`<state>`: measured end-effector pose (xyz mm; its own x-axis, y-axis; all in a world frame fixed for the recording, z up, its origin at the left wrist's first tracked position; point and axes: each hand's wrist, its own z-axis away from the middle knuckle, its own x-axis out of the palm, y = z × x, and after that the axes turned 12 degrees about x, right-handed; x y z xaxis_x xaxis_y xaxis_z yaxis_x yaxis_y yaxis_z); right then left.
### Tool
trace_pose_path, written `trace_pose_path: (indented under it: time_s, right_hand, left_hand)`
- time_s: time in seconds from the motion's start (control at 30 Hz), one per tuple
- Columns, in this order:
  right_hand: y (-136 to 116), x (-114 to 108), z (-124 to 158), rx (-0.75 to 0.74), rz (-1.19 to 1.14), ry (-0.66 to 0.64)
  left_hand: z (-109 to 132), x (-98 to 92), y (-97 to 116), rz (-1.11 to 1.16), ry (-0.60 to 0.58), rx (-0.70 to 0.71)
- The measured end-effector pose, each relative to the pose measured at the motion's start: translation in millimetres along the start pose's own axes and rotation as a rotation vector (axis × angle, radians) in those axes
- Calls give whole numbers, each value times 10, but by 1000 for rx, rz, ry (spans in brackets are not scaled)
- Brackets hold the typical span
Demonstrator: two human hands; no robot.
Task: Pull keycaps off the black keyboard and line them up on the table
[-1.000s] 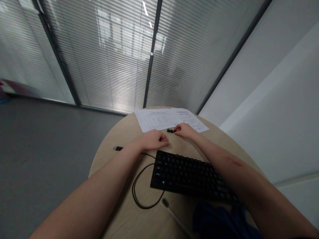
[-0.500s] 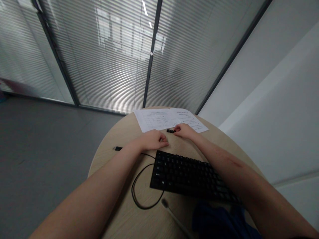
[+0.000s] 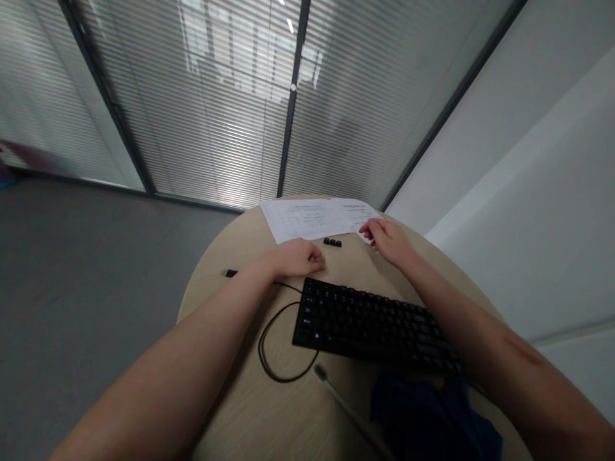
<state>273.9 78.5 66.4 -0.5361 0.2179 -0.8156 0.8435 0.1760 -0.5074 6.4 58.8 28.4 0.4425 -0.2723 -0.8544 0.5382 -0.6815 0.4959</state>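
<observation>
My left hand (image 3: 296,257) rests on the round wooden table (image 3: 225,307) just beyond the far left corner of the black keyboard (image 3: 369,325), its fingers curled into a loose fist. My right hand (image 3: 387,237) lies further right, fingers bent and touching the edge of the white printed sheets (image 3: 317,218). Two or three small black keycaps (image 3: 332,242) lie on the table between the hands, touched by neither.
The keyboard's black cable (image 3: 278,346) loops on the table and ends in a USB plug (image 3: 229,273) at the left edge. A thin grey stick (image 3: 343,406) and dark blue cloth (image 3: 427,419) lie near me. Glass walls with blinds stand behind.
My right hand has left the black keycaps and moved right onto the paper's edge. The view shifted slightly. My left hand stayed put.
</observation>
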Motion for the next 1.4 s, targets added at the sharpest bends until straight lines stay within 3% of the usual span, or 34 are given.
trace_pose_path:
  time_s: [0.1,0.17,0.33,0.57,0.63,0.77,0.9,1.17,1.4]
  right_hand:
    - [-34,-210,396,43,-66,137]
    - [-65,-260,593,103,-178,120]
    - [-111,-172,738,213,-471,-222]
    - [5,-77,744,159,-573,-624]
    - [36,-31,751,126,-609,-684]
    - [53,82,776,49,-613,-509]
    - [22,151,841,-55,-461,-365]
    - [-30,187,907,-140,-323,-326]
    - [13,248,892,-86,-377,-366]
  left_hand:
    - [-7,6,19,-4,-39,20]
    - [-9,16,49,-1,-76,15]
    - [-10,59,129,-6,-139,-11]
    - [-10,73,145,54,-182,-26]
    - [-8,77,135,71,-189,-29]
    - [0,86,107,90,-189,-38]
    - [8,91,76,103,-193,-43]
    - [2,117,47,131,-197,-24]
    - [1,86,137,105,-213,-59]
